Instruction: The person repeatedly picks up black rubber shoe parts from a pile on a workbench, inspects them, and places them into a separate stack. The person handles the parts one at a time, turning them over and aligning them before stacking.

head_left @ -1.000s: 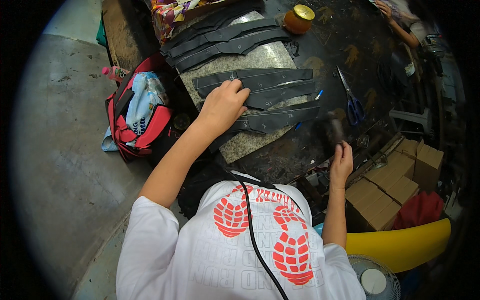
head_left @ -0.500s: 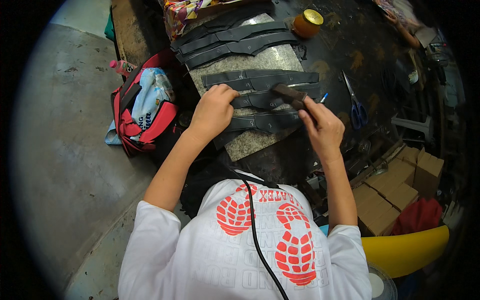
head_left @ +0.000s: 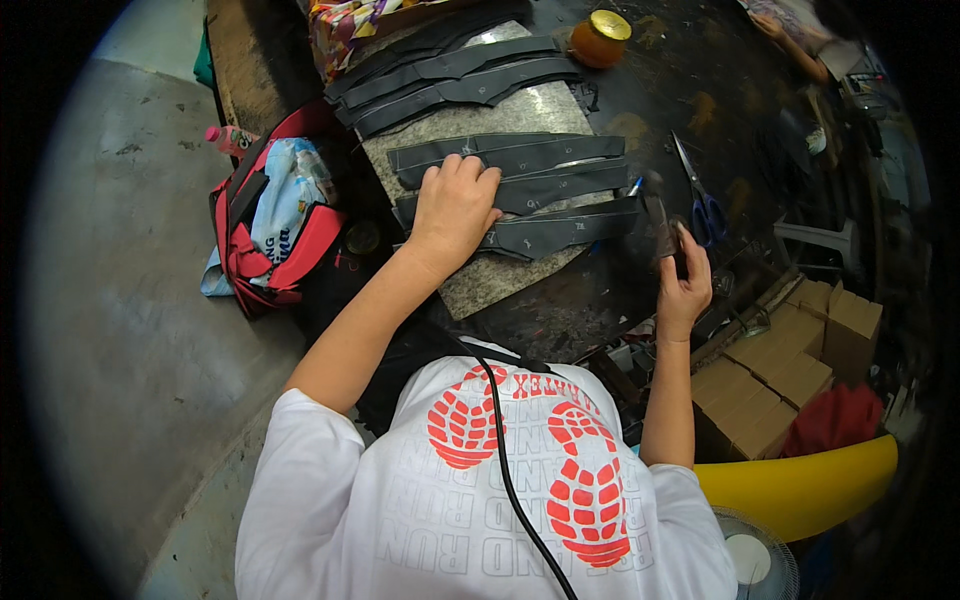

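My left hand (head_left: pixel 457 207) rests over the left part of several dark grey strips (head_left: pixel 560 187) with pale pencil marks. Its fingers are bent and close together, with the thumb against the middle strip; the fingertips are partly hidden. Under the strips lies a speckled grey stone slab (head_left: pixel 490 287). Off the strips' right ends, my right hand (head_left: pixel 685 285) grips a dark brown, flat, block-like tool (head_left: pixel 657 218) between thumb and fingers. Motion blurs the tool, and I cannot tell its exact kind. A blue pen tip (head_left: pixel 636 186) shows beside the strips.
More dark strips (head_left: pixel 455 80) lie at the slab's far end, near an orange jar with a yellow lid (head_left: pixel 600 38). Blue-handled scissors (head_left: pixel 706 215) lie to the right. A red bag (head_left: pixel 318 245) is at left, cardboard boxes (head_left: pixel 770 365) at right. Another person's arm (head_left: pixel 795 48) shows far right.
My right hand has moved right and nearer, carrying the brown tool off the strips. My left hand has shifted right and its fingers now bend over the strips. The view has shifted slightly.
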A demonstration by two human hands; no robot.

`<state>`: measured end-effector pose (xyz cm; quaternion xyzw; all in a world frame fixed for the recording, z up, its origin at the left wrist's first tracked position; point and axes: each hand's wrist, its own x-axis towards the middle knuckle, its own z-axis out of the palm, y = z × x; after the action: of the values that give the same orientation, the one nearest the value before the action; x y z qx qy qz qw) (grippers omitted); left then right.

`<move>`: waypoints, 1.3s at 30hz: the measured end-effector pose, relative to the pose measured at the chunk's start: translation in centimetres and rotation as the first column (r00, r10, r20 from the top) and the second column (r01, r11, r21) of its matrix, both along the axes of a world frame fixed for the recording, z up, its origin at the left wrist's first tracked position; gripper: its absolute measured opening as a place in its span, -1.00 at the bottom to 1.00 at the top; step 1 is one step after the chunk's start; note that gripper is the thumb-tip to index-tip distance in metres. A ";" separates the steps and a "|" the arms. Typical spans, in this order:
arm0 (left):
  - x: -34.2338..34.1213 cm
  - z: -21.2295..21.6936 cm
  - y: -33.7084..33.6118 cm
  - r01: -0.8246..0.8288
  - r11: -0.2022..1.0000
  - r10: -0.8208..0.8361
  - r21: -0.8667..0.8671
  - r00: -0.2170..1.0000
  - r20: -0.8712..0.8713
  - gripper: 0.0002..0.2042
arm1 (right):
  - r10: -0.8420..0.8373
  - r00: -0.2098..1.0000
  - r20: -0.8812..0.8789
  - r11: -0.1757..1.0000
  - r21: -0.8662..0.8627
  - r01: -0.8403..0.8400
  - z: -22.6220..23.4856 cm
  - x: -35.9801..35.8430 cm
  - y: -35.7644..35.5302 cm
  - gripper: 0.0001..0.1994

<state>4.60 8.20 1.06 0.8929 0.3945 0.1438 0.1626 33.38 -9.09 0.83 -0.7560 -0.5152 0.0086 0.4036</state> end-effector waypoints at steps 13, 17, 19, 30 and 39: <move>1.6 7.4 -0.4 0.389 0.919 -0.394 0.062 0.905 0.162 -0.87 | 0.514 0.852 0.100 0.857 -0.111 -0.503 5.1 -5.4 5.3 -0.38; -0.4 8.7 -1.7 0.298 0.952 -0.275 -0.072 0.933 0.233 -0.79 | 0.697 0.711 -0.093 0.685 -0.209 -0.698 7.6 -5.6 8.6 -0.53; -1.7 7.9 -1.7 0.229 0.954 -0.174 -0.193 0.948 0.266 -0.70 | 0.614 0.742 -0.269 0.744 -0.115 -0.658 7.4 -5.6 8.6 -0.59; -1.4 1.1 0.3 0.051 0.997 -0.060 0.055 0.981 0.183 -0.52 | 0.583 0.808 0.081 0.788 -0.300 -0.538 2.4 -5.5 12.0 -0.67; -1.6 -1.3 5.3 0.106 0.959 -0.109 0.262 0.994 -0.001 -0.57 | 0.595 0.759 0.264 0.797 -0.321 -0.512 -0.8 -5.2 17.3 -0.48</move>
<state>3.03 13.47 -0.26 0.9257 0.3219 0.1915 0.0535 28.20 8.26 0.00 -0.5987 -0.7754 0.0523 0.1938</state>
